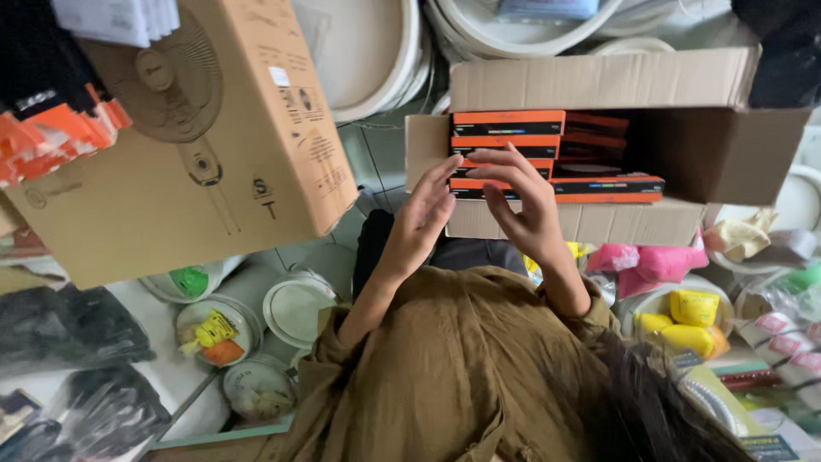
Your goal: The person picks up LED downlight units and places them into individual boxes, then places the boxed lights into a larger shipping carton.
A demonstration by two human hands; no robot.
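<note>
Cluttered shop stock surrounds an open cardboard carton (pixel 599 154) at the far right, packed with flat orange-and-black boxes (pixel 530 141). Both hands are raised at its near left edge: left hand (pixel 423 218) open and empty, right hand (pixel 526 201) fingers spread on the nearest box. A large fan carton (pixel 197 145) with a white label tilts at left.

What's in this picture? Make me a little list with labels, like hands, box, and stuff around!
left hand: open, fingers up, at the front edge of the open cardboard box, holding nothing
right hand: open, fingers spread over the orange-and-black flat boxes; whether it touches them cannot be told
inside the box: flat boxes stacked in rows
to the left: big fan carton
lower left: round lidded tubs
to the right: pink bags, yellow packets
clothing: olive-brown sleeves
</note>
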